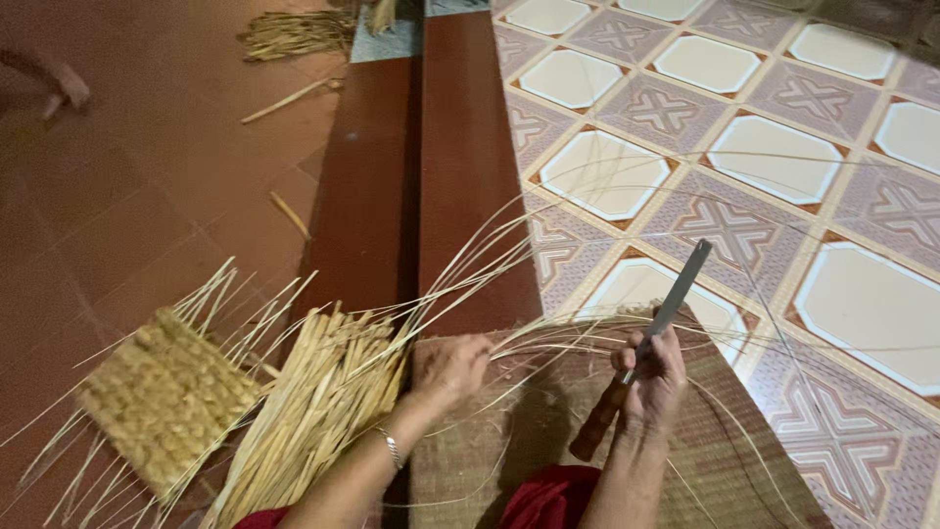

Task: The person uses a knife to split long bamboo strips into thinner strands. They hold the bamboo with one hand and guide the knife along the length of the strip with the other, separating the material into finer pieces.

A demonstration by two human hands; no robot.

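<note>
Your right hand has its grip closed around one knife, blade up. Your left hand pinches thin reed strands, beside one straw bundle and one woven square on the floor.

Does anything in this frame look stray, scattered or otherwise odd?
Only minor litter: a few loose pale straw stalks lie scattered on the red-brown floor tiles, apart from the bundle of straw stalks. The right hand holds a wooden-handled flat metal blade upright; the left hand grips thin fibres.
</note>
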